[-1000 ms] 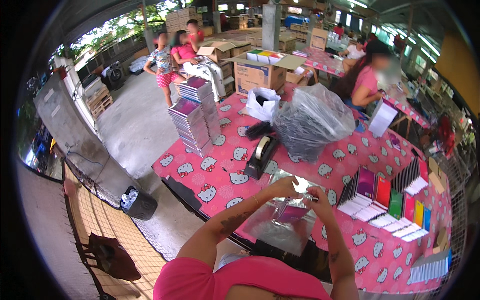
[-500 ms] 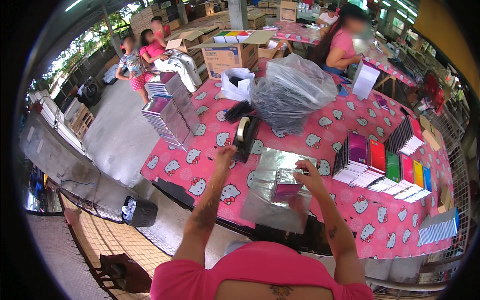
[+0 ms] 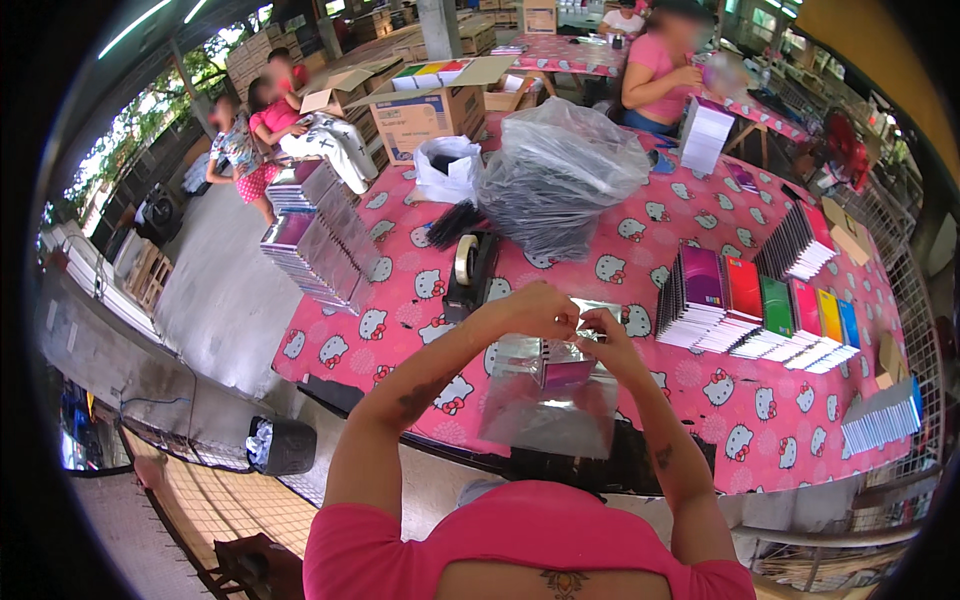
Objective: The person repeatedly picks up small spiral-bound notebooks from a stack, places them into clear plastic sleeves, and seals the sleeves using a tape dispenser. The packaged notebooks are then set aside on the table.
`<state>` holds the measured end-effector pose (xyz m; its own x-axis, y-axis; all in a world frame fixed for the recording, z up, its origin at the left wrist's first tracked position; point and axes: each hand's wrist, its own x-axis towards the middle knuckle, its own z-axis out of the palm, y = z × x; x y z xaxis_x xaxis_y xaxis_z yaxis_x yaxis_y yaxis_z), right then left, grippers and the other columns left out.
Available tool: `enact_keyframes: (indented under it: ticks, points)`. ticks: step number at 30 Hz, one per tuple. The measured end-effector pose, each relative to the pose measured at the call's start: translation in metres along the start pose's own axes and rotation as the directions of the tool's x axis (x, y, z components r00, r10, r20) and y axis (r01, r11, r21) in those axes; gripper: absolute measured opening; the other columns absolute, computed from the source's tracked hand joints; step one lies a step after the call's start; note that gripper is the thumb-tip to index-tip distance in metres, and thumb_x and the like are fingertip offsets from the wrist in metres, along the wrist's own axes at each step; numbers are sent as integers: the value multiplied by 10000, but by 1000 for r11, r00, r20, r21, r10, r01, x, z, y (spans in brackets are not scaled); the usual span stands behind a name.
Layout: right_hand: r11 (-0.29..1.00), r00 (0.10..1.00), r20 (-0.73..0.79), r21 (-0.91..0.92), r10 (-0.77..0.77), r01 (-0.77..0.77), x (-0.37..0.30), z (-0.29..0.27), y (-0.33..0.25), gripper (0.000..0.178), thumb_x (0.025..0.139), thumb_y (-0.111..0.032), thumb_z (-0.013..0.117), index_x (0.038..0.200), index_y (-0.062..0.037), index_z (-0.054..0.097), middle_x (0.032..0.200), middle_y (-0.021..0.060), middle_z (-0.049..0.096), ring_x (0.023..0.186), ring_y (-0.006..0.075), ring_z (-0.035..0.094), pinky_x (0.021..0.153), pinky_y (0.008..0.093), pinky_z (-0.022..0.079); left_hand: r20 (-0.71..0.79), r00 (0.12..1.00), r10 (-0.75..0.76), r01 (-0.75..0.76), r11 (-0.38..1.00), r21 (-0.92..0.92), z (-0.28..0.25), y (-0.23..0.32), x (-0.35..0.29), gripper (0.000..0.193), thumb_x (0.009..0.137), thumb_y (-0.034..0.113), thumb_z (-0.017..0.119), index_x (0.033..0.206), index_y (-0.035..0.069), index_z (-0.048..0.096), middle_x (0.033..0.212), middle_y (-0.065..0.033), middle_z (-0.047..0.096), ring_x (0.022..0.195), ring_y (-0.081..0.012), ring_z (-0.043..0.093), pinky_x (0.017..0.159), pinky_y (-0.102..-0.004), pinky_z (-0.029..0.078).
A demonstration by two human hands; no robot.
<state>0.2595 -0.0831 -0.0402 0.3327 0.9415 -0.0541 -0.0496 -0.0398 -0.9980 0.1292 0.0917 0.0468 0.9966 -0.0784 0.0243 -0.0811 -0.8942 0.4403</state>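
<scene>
A small purple notebook (image 3: 566, 373) in clear plastic lies in front of me on a pile of clear plastic sheets (image 3: 548, 428). My left hand (image 3: 543, 312) is over its far end, fingers pinched together; what they hold is too small to make out. Close beside it on the right, my right hand (image 3: 610, 343) pinches the far edge of the clear plastic around the notebook. The two hands' fingertips nearly meet. A black tape dispenser (image 3: 470, 280) with a pale roll stands beyond my left forearm.
Tall stacks of wrapped notebooks (image 3: 310, 250) stand at the left. A big bag of black strands (image 3: 560, 180) lies at the back. Rows of coloured notebooks (image 3: 735, 300) fill the right. A waste bin (image 3: 282, 447) is on the floor; a co-worker (image 3: 660, 75) sits across.
My left hand has moved right, from beside the tape dispenser to the far end of the notebook. My right hand has stayed at the plastic. The view has shifted slightly.
</scene>
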Motion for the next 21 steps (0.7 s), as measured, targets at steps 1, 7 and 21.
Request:
enact_keyframes:
  ticks: [1, 7, 21]
  points:
    - [1000, 1000, 5, 20, 1, -2, 1, -3, 2, 431, 858, -58, 700, 1233, -60, 487, 1075, 61, 543, 806, 98, 559, 667, 234, 496, 132, 991, 0, -3, 1000, 24, 1, -9, 15, 255, 815, 287, 708, 922, 57, 684, 833, -86, 689, 763, -250, 653, 679, -366, 480]
    - [998, 996, 72, 50, -52, 49, 7, 7, 9, 492, 838, -125, 747, 1246, -63, 480, 1118, 51, 528, 944, 123, 530, 767, 274, 486, 407, 913, -30, 368, 491, -790, 106, -148, 4, 383, 971, 378, 602, 1134, 32, 625, 1041, 8, 644, 838, -77, 542, 669, -297, 448]
    - [913, 905, -426, 377, 23, 154, -40, 11, 56, 256, 973, -220, 584, 1178, -74, 533, 1045, 45, 574, 916, 146, 563, 794, 292, 478, -376, 906, -195, 294, 929, 225, 69, 55, -16, 837, 733, 565, 706, 1209, -101, 527, 1276, -294, 507, 1235, -400, 476, 1019, -501, 394]
